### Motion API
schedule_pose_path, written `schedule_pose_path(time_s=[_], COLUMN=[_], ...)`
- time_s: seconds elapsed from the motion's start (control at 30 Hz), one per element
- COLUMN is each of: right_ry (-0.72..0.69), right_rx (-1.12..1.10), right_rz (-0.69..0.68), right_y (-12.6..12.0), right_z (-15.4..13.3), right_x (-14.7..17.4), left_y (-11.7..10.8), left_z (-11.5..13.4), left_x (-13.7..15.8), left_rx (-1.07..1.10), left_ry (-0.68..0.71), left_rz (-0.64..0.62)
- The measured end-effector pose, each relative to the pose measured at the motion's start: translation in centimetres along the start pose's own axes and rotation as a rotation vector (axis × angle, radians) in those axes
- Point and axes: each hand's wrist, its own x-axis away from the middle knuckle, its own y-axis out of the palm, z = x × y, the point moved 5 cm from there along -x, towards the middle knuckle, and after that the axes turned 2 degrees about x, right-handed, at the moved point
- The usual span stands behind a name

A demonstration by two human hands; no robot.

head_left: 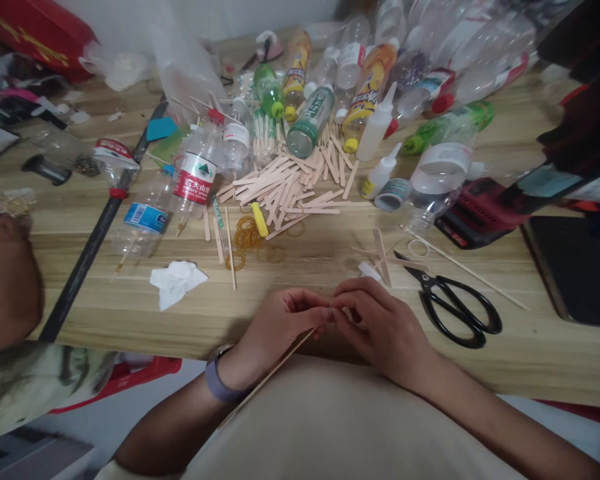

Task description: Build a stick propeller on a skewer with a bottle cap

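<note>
Close to the table's front edge my left hand (290, 317) pinches a thin wooden skewer (267, 377), which slants down toward my body. My right hand (380, 327) meets it fingertip to fingertip at the skewer's upper end. The right fingers are pressed together there; whatever they grip is too small to make out. Just beyond my right hand lie crossed wooden craft sticks (383, 257) and a small white cap (369, 271). Black-handled scissors (455, 300) rest to the right. Another skewer (480, 277) lies behind the scissors.
A pile of craft sticks (290, 190), rubber bands (249, 233) and a yellow glue-stick-like piece (259, 219) lie ahead. Plastic bottles (195, 177) crowd the back. A crumpled tissue (177, 283) is at left, a red-black power tool (480, 213) at right. Another person's arm (7, 287) rests far left.
</note>
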Motion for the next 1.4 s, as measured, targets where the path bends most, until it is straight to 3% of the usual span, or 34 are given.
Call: schedule_pose_path(time_s=[0.27, 0.33, 0.4, 0.5, 0.57, 0.8, 1.03, 1.4], right_ry=[0.046, 0.143, 0.332, 0.571, 0.621, 0.614, 0.524, 0.261], right_rx=[-0.081, -0.121, -0.207, -0.373, -0.480, -0.720, -0.660, -0.475], right_rz=[0.001, 0.013, -0.020, -0.150, -0.232, -0.380, -0.381, -0.331], right_y=[-0.3, -0.6, -0.6, 0.5, 1.5, 3.2, 1.9, -0.5], right_z=[0.1, 0.6, 1.6, 2.6, 2.5, 1.7, 1.8, 0.8], right_x=[0.5, 0.8, 1.3, 2.2, 2.4, 2.3, 2.4, 2.1], left_y=[0.0, 0.0, 0.0, 0.0, 0.1, 0.0, -0.5, -0.4], left_z=[0.0, -0.2, -0.4, -0.4, -0.2, -0.1, -0.3, 0.2], left_x=[0.0, -0.1, -0.2, -0.3, -0.3, -0.2, 0.2, 0.5], left_rx=[-0.024, -0.007, 0.009, 0.028, 0.038, 0.062, 0.127, 0.280], left_ry=[0.005, 0.005, 0.005, 0.003, 0.002, -0.008, 0.027, 0.094], left_rz=[-0.007, -0.010, -0.003, 0.003, 0.009, 0.047, 0.121, 0.192])
